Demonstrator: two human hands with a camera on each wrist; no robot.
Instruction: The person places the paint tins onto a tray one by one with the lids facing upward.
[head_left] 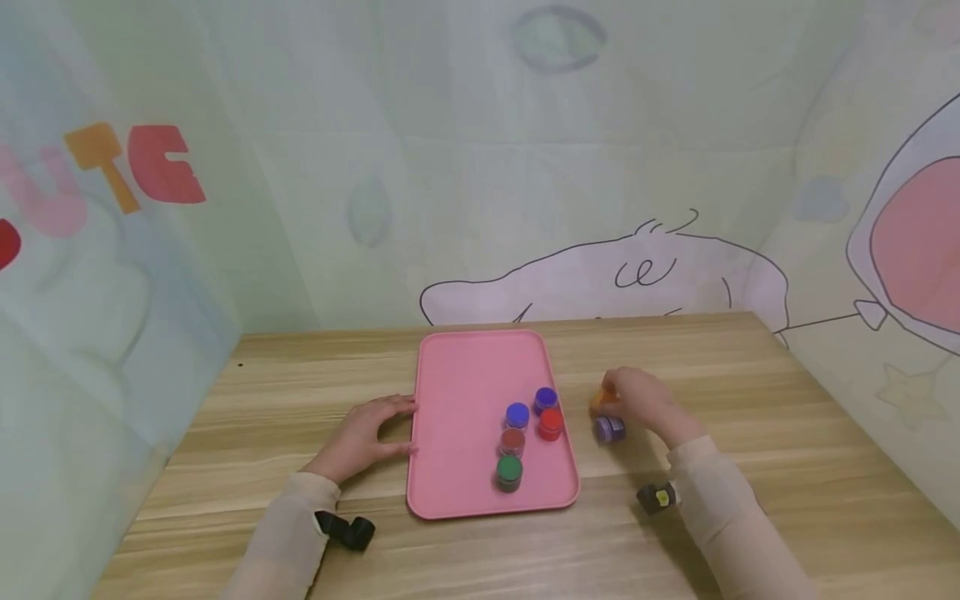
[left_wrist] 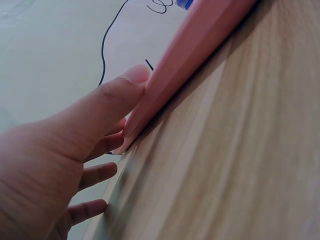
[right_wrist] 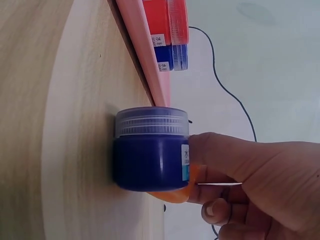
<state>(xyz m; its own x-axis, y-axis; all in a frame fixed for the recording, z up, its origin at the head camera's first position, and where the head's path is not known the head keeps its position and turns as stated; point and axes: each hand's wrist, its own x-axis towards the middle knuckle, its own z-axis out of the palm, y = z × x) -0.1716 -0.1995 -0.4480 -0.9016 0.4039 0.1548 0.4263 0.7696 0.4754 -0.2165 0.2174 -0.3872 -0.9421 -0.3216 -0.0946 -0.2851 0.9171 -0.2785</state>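
Observation:
A pink tray (head_left: 465, 392) lies on the wooden table (head_left: 750, 400). On its right part stand several small paint jars: purple (head_left: 546, 400), blue (head_left: 517, 415), red (head_left: 551, 423), brown (head_left: 512, 441) and green (head_left: 509, 472). My left hand (head_left: 363, 437) rests on the table with its thumb (left_wrist: 120, 87) against the tray's left rim (left_wrist: 200, 45), fingers straight. To the tray's right, my right hand (head_left: 645, 404) curls its fingers round an orange jar (head_left: 602, 400). A dark blue jar (head_left: 610, 429) with a clear lid stands right beside it, and my thumb touches it (right_wrist: 150, 155).
Painted walls close the table in on the left, back and right. The red jar (right_wrist: 167, 20) and the blue jar (right_wrist: 172, 57) stand just inside the tray's right rim (right_wrist: 145, 55). Bare wood spreads in front of the tray.

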